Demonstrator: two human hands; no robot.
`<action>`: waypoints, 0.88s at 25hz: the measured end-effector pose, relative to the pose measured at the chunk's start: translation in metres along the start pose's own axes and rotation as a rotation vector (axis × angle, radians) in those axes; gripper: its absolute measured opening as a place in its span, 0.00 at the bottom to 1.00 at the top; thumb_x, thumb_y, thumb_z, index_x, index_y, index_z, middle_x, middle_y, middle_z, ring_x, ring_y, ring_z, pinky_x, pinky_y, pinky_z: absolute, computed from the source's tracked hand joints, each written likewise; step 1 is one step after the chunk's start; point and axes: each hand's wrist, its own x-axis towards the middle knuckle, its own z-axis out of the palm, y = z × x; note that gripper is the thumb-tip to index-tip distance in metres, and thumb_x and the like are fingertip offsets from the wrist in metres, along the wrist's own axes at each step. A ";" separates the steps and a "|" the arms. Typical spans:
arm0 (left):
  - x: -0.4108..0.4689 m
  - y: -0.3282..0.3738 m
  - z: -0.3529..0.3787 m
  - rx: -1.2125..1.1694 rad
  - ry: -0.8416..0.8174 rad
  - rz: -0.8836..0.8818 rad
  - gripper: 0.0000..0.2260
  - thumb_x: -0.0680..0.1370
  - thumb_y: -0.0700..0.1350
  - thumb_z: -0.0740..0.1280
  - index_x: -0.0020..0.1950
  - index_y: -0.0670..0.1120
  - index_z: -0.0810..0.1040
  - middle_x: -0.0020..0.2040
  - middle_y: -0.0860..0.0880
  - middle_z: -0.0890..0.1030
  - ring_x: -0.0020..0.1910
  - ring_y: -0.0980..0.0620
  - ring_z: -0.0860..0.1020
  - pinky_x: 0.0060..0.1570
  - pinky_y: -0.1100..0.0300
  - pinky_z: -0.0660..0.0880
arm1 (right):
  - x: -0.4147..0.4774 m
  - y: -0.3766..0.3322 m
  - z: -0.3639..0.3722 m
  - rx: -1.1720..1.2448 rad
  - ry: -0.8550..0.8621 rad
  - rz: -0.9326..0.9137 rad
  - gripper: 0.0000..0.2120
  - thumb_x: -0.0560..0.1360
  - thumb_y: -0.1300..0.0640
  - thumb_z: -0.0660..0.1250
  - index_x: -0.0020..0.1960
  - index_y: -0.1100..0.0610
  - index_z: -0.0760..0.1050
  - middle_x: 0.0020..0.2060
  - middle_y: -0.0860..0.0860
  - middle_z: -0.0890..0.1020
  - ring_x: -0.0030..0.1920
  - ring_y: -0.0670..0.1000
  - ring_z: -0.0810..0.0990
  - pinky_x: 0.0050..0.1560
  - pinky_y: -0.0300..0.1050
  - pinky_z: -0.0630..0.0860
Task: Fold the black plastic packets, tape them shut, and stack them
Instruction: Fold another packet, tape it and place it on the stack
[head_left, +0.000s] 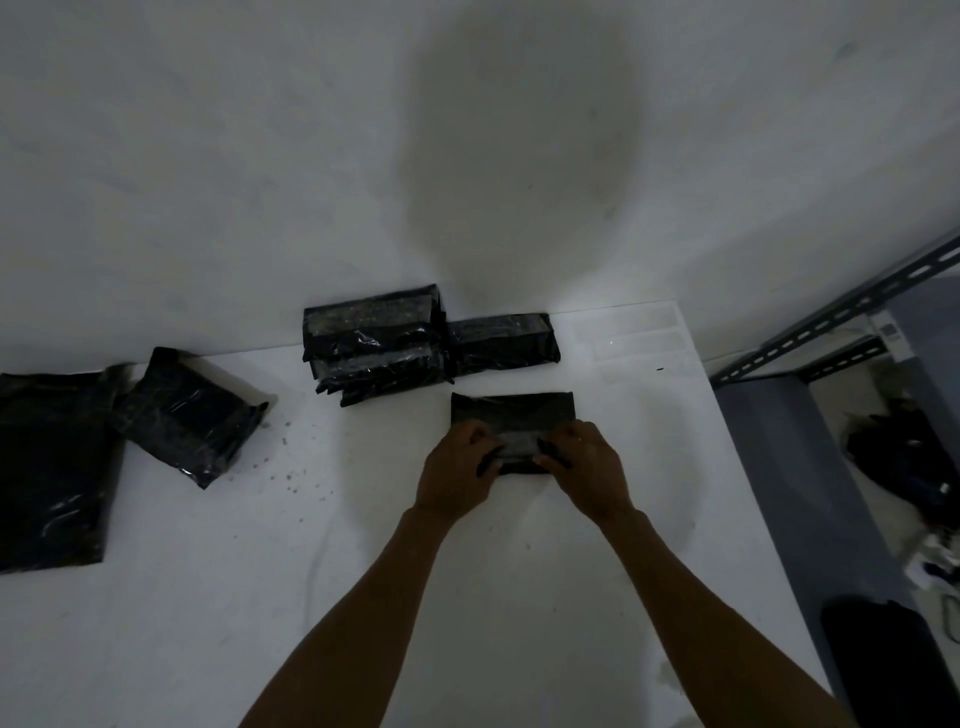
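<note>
A folded packet (511, 410) lies flat on the white tabletop (260, 571), toward its right side. The left grip (460, 467) and right grip (584, 467) both close narrowly on the packet's near half, fingers curled and pinching it from either side, a glossy strip showing between them. Just beyond, a stack (374, 348) of taped packets stands against the wall, a single taped one (501, 340) touching its right side. A loose packet (192, 421) and a larger flat one (52, 467) lie well apart at the left
</note>
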 end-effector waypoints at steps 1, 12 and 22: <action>0.003 0.004 0.004 0.002 -0.014 -0.003 0.13 0.74 0.46 0.73 0.57 0.45 0.81 0.56 0.46 0.78 0.51 0.50 0.76 0.47 0.63 0.74 | 0.004 -0.008 0.003 0.003 -0.001 -0.020 0.10 0.74 0.54 0.74 0.52 0.57 0.81 0.49 0.54 0.81 0.48 0.53 0.77 0.41 0.46 0.78; -0.005 -0.005 0.004 -0.091 -0.101 -0.189 0.16 0.74 0.43 0.73 0.62 0.46 0.81 0.59 0.48 0.75 0.57 0.52 0.73 0.55 0.57 0.76 | -0.003 0.014 0.004 0.037 -0.120 0.079 0.13 0.74 0.57 0.73 0.58 0.59 0.82 0.52 0.57 0.82 0.50 0.58 0.80 0.48 0.54 0.80; 0.007 -0.005 0.005 -0.016 -0.162 -0.184 0.16 0.75 0.42 0.72 0.63 0.46 0.80 0.58 0.48 0.75 0.56 0.51 0.72 0.48 0.66 0.66 | 0.010 -0.004 0.015 0.076 -0.169 0.042 0.14 0.71 0.57 0.76 0.55 0.61 0.83 0.52 0.57 0.81 0.50 0.57 0.79 0.48 0.51 0.79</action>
